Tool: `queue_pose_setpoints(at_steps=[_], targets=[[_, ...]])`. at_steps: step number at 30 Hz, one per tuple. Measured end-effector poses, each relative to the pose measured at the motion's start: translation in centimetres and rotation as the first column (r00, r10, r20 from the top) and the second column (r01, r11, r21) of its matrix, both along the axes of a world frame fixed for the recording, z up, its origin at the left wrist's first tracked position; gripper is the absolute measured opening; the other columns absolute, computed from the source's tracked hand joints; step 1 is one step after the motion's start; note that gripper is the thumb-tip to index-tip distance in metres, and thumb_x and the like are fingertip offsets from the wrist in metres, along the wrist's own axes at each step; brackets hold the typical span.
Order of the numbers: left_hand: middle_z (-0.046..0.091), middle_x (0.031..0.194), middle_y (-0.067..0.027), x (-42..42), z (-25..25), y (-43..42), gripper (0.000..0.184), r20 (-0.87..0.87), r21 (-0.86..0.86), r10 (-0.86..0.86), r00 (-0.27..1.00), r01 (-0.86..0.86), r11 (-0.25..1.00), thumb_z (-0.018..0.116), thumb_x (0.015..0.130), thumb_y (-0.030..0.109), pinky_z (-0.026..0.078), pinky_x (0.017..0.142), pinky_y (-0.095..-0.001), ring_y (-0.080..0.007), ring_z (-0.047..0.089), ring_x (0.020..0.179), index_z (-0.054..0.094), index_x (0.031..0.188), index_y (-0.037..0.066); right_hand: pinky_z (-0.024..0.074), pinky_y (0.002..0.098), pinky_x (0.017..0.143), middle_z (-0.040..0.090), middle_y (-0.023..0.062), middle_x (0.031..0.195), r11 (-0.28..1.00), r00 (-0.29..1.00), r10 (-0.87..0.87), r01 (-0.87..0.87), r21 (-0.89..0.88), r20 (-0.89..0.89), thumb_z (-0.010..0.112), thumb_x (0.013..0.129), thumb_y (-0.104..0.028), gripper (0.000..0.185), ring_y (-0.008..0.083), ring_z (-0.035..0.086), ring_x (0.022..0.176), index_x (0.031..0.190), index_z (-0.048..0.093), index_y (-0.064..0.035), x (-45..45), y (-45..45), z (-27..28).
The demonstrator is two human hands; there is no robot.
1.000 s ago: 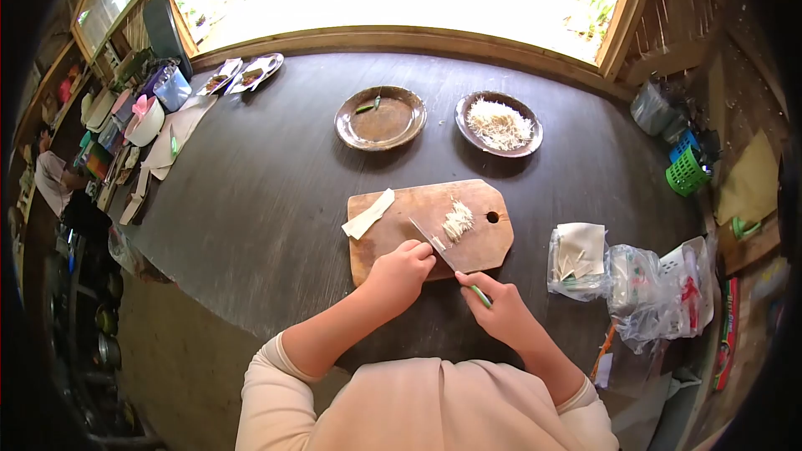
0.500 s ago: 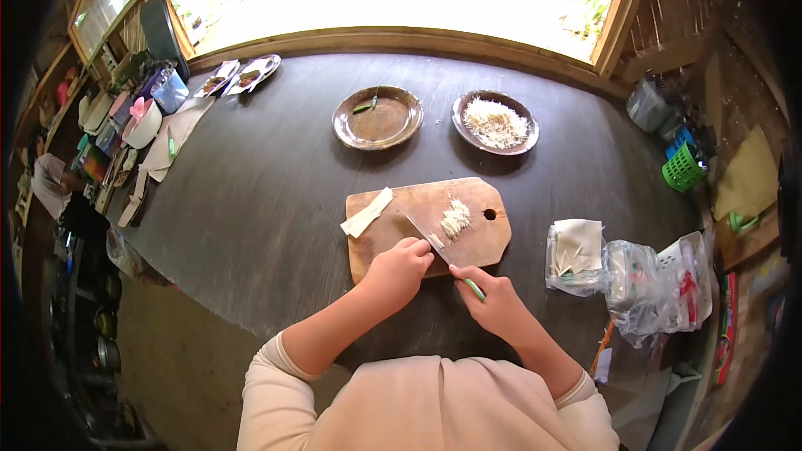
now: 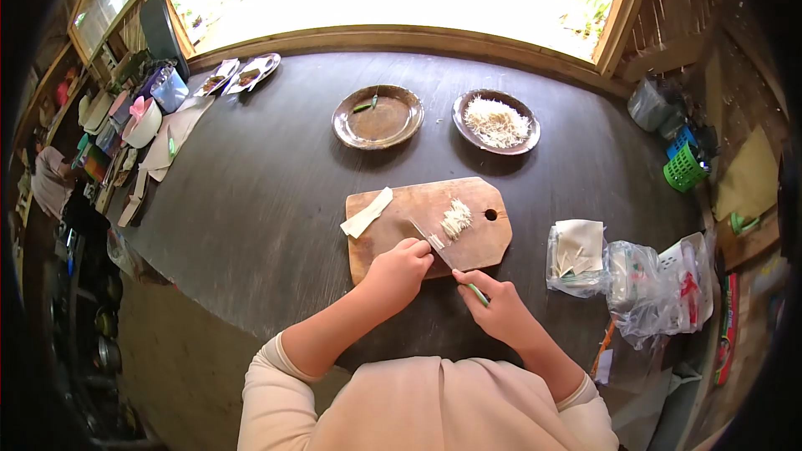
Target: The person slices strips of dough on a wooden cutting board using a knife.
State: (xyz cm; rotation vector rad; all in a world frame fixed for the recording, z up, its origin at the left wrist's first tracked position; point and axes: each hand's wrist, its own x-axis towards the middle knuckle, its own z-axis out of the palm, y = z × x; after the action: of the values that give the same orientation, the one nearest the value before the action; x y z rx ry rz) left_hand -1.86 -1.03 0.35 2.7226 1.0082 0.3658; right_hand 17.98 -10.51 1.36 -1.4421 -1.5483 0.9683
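Observation:
My right hand (image 3: 493,305) is closed on the green handle of a knife (image 3: 441,255), whose blade slants up and left over the wooden cutting board (image 3: 393,244). Against the blade, my left hand (image 3: 401,267) has its fingers bunched on the board; what they press is mostly hidden. Thin pale strips (image 3: 436,241) lie at the blade by the fingertips. A small pile of cut pale strips (image 3: 456,219) is on the board right of the knife. Flat pale pieces (image 3: 368,212) rest at its upper left.
Beyond the board are a brown plate (image 3: 378,118) with small green items and a bowl (image 3: 496,122) of pale shreds. Plastic bags (image 3: 643,284) and a green basket (image 3: 685,169) stand right. A person (image 3: 53,182) is at far left, near a white bowl (image 3: 144,124).
The knife and my right hand have shifted slightly at the board. My left hand stays in nearly the same place. At far left the person has moved a little.

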Motion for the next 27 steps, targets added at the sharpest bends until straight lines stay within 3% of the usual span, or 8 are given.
queue_pose_setpoints(at_steps=[8,13,16,25,27], targets=[[0.062,0.103,-0.0050,0.0,0.0,0.1,0.018,-0.011,-0.004,0.000,1.000,0.000,1.000,0.063,0.078,0.004,0.055,0.083,-0.0333,-0.0234,0.060,0.106,0.068,0.095,0.004,0.0501,0.0343,0.061,0.064,0.0253,0.081,0.999,0.999,0.007,-0.009,0.039,0.050,0.061,0.093,-0.010,0.024,0.0401,0.065,0.070,0.117,0.064,-0.0088,0.1,0.3,-0.3],[0.062,0.103,-0.0055,0.0,0.2,0.0,0.017,-0.002,-0.013,0.002,1.000,-0.002,1.000,0.062,0.078,0.003,0.055,0.083,-0.0340,-0.0239,0.060,0.106,0.068,0.094,0.003,0.0503,0.0350,0.062,0.064,0.0253,0.081,1.000,1.000,0.007,-0.007,-0.030,0.027,0.061,0.093,-0.010,0.024,0.0405,0.065,0.072,0.117,0.064,-0.0088,0.1,0.0,0.3],[0.062,0.103,-0.0057,0.0,0.4,-0.1,0.016,0.021,-0.025,0.001,1.000,-0.001,1.000,0.062,0.078,0.003,0.055,0.084,-0.0343,-0.0241,0.060,0.107,0.067,0.093,0.003,0.0505,0.0348,0.062,0.065,0.0249,0.081,0.999,1.000,-0.006,0.005,0.044,0.020,0.062,0.093,-0.011,0.024,0.0392,0.065,0.070,0.117,0.064,-0.0088,-0.2,0.3,-0.1],[0.062,0.103,-0.0065,0.0,0.3,0.1,0.016,0.015,-0.041,0.004,1.000,-0.004,0.999,0.062,0.078,0.003,0.055,0.085,-0.0351,-0.0249,0.060,0.106,0.068,0.092,0.003,0.0506,0.0352,0.062,0.064,0.0251,0.081,0.994,1.000,-0.001,0.003,-0.113,0.021,0.061,0.094,-0.011,0.025,0.0406,0.065,0.072,0.119,0.064,-0.0092,-0.2,-0.2,0.8],[0.062,0.103,-0.0065,0.0,0.2,0.1,0.016,0.014,-0.040,-0.003,1.000,0.004,0.999,0.062,0.078,0.004,0.055,0.085,-0.0351,-0.0250,0.060,0.107,0.068,0.093,0.004,0.0507,0.0356,0.062,0.064,0.0252,0.080,0.999,0.999,-0.013,0.012,0.034,0.035,0.061,0.093,-0.012,0.025,0.0402,0.066,0.072,0.118,0.064,-0.0090,-0.2,0.2,-0.4]])
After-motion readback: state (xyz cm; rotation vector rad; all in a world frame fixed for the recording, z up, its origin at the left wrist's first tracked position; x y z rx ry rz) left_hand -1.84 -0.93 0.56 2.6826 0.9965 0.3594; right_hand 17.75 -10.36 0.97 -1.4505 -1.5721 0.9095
